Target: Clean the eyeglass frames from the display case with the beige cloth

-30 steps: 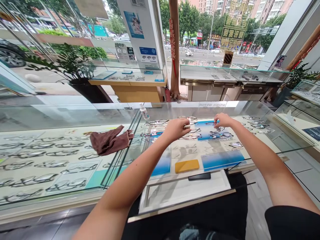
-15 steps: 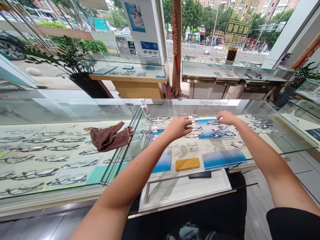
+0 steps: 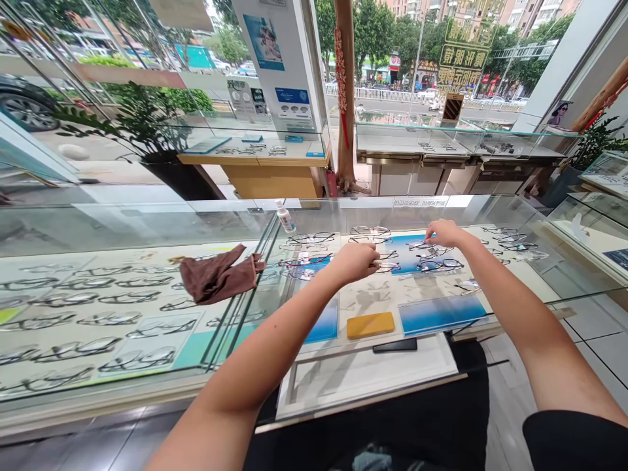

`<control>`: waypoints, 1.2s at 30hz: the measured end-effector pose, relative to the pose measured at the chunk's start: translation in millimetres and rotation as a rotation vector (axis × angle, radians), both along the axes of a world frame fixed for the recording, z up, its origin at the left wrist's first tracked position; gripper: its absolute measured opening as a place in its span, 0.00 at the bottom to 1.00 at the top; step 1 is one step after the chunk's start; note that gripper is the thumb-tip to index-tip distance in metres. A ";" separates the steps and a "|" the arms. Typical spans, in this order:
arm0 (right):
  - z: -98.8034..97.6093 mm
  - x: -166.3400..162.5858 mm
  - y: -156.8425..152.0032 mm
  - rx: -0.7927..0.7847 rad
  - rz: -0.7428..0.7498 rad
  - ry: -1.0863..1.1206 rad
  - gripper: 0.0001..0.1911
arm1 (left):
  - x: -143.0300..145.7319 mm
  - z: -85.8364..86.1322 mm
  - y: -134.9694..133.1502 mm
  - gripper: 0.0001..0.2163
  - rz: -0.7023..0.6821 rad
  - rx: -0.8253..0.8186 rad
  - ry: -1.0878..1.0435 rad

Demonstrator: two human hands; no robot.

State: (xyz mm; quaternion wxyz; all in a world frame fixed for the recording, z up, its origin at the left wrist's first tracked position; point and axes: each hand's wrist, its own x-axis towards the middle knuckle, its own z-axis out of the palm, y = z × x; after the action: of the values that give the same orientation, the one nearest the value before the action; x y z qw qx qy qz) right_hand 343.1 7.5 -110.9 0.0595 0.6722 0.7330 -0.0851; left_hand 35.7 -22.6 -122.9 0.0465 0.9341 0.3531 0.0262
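While it is lying among the rows of eyewear in the glass display counter (image 3: pixel 147 226), the spectacle frame (image 3: pixel 389 267) is sitting just off the fingertips of the left hand (image 3: pixel 354 261). Its long axis is running side to side across the view, lenses abreast.

Left hand: reaching forward over the counter with the fingers drawn together in a pinch on a small pale item (image 3: pixel 377 262), too small to identify. This is the nearer hand, all but touching the frame's left end.

Right hand (image 3: pixel 441 232): hovering farther back and to the right of the frame, knuckles up. Its fingers are curling down over other frames (image 3: pixel 438 265) beside a blue panel (image 3: pixel 409 255). Whether it is gripping anything cannot be told.

Nearer the person: a yellow pad (image 3: pixel 370 325) and a flat black object (image 3: pixel 394 345) are lying in line below the frame, and a white tray (image 3: pixel 363 376) is jutting out from the counter's near edge.

Leftward: a brown cloth (image 3: pixel 218 278) is lying crumpled on the glass, well apart from both hands.

Far edge: a small spray bottle (image 3: pixel 284 217) is standing upright.
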 end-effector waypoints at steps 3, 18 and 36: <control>-1.9 -0.6 -0.8 0.008 -0.028 0.017 0.09 | 0.1 -2.3 1.5 0.10 0.000 -0.010 -0.002; 27.3 -60.9 -32.1 0.473 -0.106 0.542 0.08 | -16.4 10.2 10.2 0.12 0.107 -0.129 -0.656; -7.0 -148.6 -39.0 0.331 0.128 1.516 0.18 | -18.5 7.6 6.5 0.20 0.320 -0.469 -1.421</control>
State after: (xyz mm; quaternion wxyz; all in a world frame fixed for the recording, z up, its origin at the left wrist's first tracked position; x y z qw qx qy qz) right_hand 194.4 -31.5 -117.9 -0.5543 0.3868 0.6141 -0.4075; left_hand 17.3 -16.2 -115.3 0.4553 0.5959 0.3655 0.5514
